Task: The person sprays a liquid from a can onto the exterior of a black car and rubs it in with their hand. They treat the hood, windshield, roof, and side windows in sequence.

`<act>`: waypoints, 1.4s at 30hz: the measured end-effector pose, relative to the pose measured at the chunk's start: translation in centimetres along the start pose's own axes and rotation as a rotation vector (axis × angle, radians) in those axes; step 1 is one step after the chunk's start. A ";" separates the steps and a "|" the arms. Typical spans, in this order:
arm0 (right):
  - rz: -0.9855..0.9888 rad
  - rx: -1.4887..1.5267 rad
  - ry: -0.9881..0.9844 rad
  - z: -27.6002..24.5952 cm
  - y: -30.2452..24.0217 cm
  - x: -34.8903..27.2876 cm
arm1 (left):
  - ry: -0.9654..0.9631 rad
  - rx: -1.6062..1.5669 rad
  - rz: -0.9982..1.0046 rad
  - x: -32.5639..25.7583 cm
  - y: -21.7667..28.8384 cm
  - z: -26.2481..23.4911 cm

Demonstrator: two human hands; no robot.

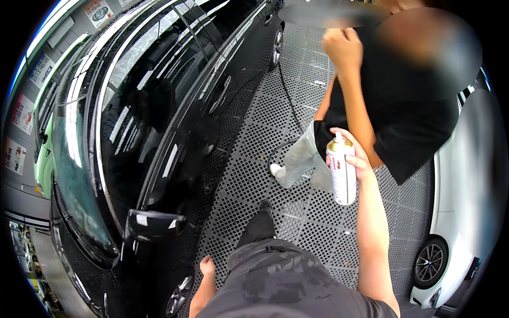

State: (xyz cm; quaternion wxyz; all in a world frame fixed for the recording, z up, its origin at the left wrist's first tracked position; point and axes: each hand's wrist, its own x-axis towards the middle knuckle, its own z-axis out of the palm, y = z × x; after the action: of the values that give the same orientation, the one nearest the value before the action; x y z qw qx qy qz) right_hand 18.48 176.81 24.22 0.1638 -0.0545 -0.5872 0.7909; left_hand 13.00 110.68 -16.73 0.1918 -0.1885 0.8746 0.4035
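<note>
My right hand is wrapped round a white spray can with a gold-coloured top and a pale nozzle. The can stands nearly upright in front of me, my fingers behind it and my thumb across its side. Down beside my hip hangs my left hand, small in view, its fingers curled in and nothing visible in them. It is nearest to the black car on my left, apart from its side. The car's door mirror sticks out a little ahead of that hand.
A person in a black top and light trousers stands ahead on the right, one hand raised. A dark hose crosses the grey grated floor. A white car is at the right, a light green vehicle beyond the black car.
</note>
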 end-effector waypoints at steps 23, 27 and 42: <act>0.725 -0.304 0.622 -33.3 17.0 -11.2 | 0.452 0.498 0.807 20.2 73.1 31.3; 0.857 -0.293 0.528 -41.7 18.4 -9.5 | 0.562 0.574 0.724 19.4 74.7 34.2; 0.940 -0.342 0.449 -66.0 20.8 1.6 | 0.431 0.633 0.008 21.8 82.8 33.9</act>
State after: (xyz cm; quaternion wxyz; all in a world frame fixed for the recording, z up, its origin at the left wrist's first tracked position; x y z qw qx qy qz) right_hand 31.25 232.08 -15.43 -0.0971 -0.5042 -0.5704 0.6411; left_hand -39.56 183.22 4.67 0.0507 -0.1970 0.9769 0.0654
